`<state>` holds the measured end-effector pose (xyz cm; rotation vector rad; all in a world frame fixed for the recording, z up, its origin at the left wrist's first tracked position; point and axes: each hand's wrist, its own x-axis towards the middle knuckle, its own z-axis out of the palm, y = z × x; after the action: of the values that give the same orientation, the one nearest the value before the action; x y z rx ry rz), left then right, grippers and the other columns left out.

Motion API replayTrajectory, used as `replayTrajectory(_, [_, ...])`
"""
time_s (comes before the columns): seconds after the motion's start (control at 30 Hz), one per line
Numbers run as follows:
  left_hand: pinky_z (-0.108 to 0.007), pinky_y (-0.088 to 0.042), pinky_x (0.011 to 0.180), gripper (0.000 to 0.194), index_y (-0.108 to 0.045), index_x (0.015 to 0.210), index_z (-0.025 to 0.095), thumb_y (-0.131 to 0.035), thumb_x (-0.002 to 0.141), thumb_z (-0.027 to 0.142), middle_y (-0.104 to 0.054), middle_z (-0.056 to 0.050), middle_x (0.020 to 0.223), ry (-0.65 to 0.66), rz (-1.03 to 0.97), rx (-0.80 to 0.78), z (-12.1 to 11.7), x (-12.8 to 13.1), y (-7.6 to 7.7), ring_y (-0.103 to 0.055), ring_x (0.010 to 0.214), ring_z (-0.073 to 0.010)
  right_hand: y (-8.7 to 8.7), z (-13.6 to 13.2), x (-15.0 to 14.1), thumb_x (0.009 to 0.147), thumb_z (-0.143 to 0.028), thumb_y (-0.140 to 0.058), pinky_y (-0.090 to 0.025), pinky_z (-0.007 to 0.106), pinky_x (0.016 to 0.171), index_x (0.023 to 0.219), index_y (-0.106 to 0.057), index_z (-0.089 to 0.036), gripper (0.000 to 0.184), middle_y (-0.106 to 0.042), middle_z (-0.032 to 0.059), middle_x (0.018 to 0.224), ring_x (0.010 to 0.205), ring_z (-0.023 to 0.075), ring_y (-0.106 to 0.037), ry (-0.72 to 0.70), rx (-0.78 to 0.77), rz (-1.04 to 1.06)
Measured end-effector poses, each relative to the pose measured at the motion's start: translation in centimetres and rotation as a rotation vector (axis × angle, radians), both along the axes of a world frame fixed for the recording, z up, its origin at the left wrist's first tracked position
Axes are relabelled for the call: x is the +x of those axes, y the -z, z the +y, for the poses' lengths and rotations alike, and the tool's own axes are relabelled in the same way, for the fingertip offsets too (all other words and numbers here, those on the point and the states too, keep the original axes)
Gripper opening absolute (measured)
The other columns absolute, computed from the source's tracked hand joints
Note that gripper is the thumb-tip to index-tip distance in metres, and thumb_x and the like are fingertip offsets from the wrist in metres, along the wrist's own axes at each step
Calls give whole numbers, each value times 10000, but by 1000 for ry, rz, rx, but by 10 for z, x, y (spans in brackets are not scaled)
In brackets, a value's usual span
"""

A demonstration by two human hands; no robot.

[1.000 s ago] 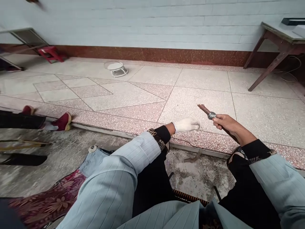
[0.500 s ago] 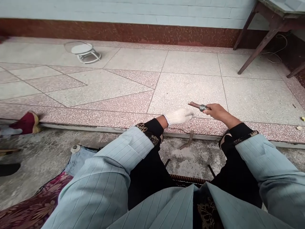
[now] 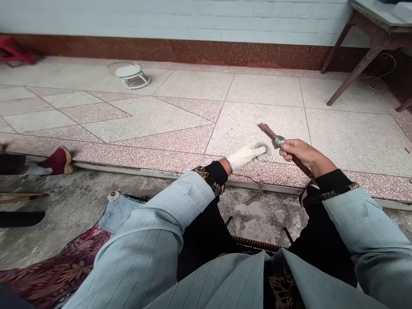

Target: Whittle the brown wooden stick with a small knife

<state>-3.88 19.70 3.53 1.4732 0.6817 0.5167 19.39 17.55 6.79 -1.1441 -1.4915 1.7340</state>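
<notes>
My right hand is bare and closed around a brown wooden stick, which tilts up to the left. Silvery wire is wound in a thick bundle around the stick, just beyond my fingertips. To the left of it, my left hand wears a white knitted glove. Its thumb and fingers are pressed together, with grey at the tips; what they hold, if anything, I cannot make out. Below the hands, a bent brown stick leans by the edge of the step.
A raised terrazzo floor lies ahead, its edge running just before my knees. A small white stool stands on it, a wooden table at the right. Denim cloth lies at left, near another person's red shoe.
My right hand has raised and tilted the stick, and its lower end now shows below the hand. My left hand's fingers have curled inward. The view has shifted left.
</notes>
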Motion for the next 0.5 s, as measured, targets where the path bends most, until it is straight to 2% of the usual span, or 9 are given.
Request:
replayTrajectory(0.07, [-221,-336,563,388,-606,1058,151,-485,934,498,-431,32,649,40,-32,-13,0,-1,2,-395,575,-89,7,6,1,810,-434,-676,-277,237,501,826,-555,-178,284,-494,-13,676,534,79,-372,195,18,21])
replayTrajectory(0.13, [-222,-326,545,405,-611,1070,150,-490,926,509,-405,38,640,115,10,-24,-1,-2,3,-384,567,-93,13,15,5,820,-433,-651,-285,248,505,821,-551,-180,273,-497,-4,678,530,86,-380,295,54,-89])
replayTrajectory(0.23, [-229,-331,532,413,-641,1026,147,-520,901,523,-411,32,642,191,110,17,-4,-3,2,-384,562,-94,20,25,11,818,-443,-643,-324,279,542,837,-615,-176,270,-557,34,704,585,134,-463,300,172,-536])
replayTrajectory(0.3, [-243,-350,539,399,-663,993,148,-579,864,517,-463,15,642,188,188,66,-6,-4,-2,-405,562,-99,21,25,10,794,-451,-672,-354,310,581,848,-669,-182,275,-625,74,775,672,189,-537,174,245,-866])
replayTrajectory(0.37, [-261,-363,544,370,-687,930,149,-640,818,499,-510,-7,639,169,252,102,-9,-6,-6,-436,569,-112,22,19,4,752,-435,-715,-368,336,606,794,-699,-195,244,-661,98,819,729,234,-579,-35,233,-1030])
replayTrajectory(0.43, [-283,-377,552,328,-700,867,166,-668,793,484,-536,-30,634,147,273,118,-11,-9,-9,-471,589,-136,22,10,-3,692,-387,-773,-377,341,613,712,-708,-211,188,-666,88,770,737,248,-601,-278,157,-961])
replayTrajectory(0.5, [-309,-388,556,290,-706,825,195,-667,791,480,-548,-54,622,101,271,138,-13,-11,-11,-499,608,-166,20,1,-8,632,-352,-819,-390,327,614,695,-722,-234,165,-658,50,708,725,234,-610,-449,99,-800])
